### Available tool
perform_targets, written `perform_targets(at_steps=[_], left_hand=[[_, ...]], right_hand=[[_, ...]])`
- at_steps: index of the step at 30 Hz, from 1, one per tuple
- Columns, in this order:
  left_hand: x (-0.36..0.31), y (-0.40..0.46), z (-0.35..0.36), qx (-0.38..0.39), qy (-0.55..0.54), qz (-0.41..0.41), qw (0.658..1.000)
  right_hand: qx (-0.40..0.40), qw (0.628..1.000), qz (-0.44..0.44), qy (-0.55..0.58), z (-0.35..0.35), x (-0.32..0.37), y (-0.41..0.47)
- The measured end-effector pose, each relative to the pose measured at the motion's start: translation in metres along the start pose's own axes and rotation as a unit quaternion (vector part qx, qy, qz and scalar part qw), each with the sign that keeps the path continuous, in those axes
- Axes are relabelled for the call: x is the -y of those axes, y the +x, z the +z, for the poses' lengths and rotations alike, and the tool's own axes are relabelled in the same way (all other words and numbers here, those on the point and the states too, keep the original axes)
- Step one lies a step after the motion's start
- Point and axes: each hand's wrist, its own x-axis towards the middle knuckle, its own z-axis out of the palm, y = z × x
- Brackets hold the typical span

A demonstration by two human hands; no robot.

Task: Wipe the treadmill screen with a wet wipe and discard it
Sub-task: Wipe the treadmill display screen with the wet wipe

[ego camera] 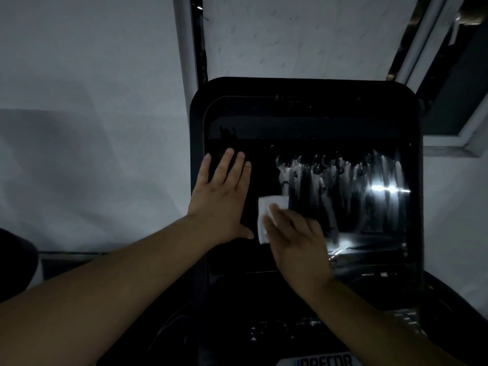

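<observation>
The room was dim, pale walls behind the dark treadmill screen [343, 207]. The left hand [221, 196] lay flat and open, bracing its left edge. The right hand [295, 241] pressed the wet wipe [266, 210] against the glass; overlapping strokes would clear the streaks beside it.

White wet wipe [266, 215] lies flat, apparently folded, on the streaked dark screen [343, 196].

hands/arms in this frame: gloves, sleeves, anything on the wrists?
Both bare. The left hand and right hand wear no gloves, and no rings show. Both forearms are uncovered as far as the frame edge, so no sleeves in view. No watch, band or markings on either wrist. The right hand is motion-blurred, so small details there can't be ruled out.
</observation>
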Motion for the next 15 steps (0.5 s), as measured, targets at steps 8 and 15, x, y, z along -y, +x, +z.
perform_targets(at_steps=[8,15], left_hand=[[-0.009,0.008,-0.001,0.019,0.025,0.008,0.999],[-0.010,0.009,-0.003,0.031,0.026,0.004,0.999]], right_hand=[[0.011,1.000,0.005,-0.024,-0.002,-0.008,0.014],[0.005,0.998,0.013,-0.058,-0.006,-0.045,0.119]])
